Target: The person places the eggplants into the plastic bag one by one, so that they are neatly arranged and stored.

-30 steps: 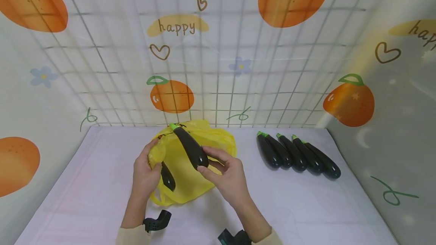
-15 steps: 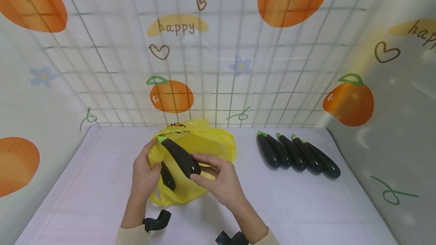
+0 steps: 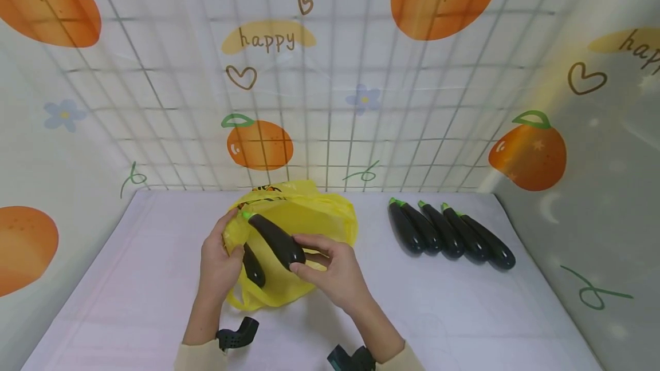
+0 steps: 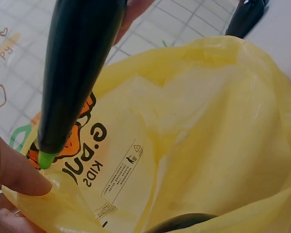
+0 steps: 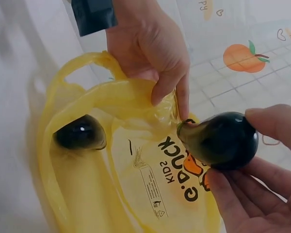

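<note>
My right hand (image 3: 335,271) pinches an eggplant (image 3: 275,241) by its thick end, its green stem pointing up and left toward my other hand. It is held over the mouth of a yellow plastic bag (image 3: 322,216). The thumb and fingers of my left hand (image 3: 219,265) grip the bag's left edge. A second eggplant (image 5: 80,133) lies inside the bag, partly hidden by the bag's side. In the left wrist view the held eggplant (image 4: 77,73) hangs with its green tip close to my left fingers (image 4: 26,177).
Several more eggplants (image 3: 448,233) lie in a row at the right of the white table (image 3: 438,319). A wire grid behind a printed curtain (image 3: 330,102) stands at the table's back edge. Each wrist wears a black device (image 3: 238,334).
My right hand has brought the eggplant left and lower over the bag, most of it in the first half second. The left hand and the bag have stayed in place.
</note>
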`<state>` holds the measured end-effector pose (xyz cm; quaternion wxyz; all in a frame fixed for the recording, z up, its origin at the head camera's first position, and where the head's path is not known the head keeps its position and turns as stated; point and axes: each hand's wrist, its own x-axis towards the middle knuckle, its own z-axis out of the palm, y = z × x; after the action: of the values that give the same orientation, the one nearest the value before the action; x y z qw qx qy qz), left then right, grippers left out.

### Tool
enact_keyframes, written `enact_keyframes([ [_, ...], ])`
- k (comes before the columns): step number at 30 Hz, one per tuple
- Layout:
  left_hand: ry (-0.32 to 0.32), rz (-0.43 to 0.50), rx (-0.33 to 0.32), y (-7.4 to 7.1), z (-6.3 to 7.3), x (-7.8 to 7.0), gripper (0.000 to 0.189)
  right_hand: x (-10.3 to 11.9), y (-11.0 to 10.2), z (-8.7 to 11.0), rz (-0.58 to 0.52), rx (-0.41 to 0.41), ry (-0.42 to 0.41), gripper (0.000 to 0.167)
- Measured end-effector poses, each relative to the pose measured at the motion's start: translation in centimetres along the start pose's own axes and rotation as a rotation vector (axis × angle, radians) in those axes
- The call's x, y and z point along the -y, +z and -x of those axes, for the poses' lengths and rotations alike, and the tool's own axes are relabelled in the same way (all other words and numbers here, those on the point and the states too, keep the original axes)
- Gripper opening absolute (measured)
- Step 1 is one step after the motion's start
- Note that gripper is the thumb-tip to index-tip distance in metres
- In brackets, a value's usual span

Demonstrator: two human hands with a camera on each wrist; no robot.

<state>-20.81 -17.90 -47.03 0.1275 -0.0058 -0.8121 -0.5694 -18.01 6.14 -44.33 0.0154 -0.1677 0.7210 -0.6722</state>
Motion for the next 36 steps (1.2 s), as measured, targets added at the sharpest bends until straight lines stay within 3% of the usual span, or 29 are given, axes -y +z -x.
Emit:
enact_keyframes([
  [16,-0.02,0.009,0.009,-0.1,0.0,-0.2,0.074,-1.7,0.0,-0.5,-0.022,-0.067,0.033,0.048],
  [36,-0.016,0.022,0.008,0.1,-0.1,-0.1,0.075,-5.4,2.0,-1.0,-0.008,-0.062,0.024,0.045],
])
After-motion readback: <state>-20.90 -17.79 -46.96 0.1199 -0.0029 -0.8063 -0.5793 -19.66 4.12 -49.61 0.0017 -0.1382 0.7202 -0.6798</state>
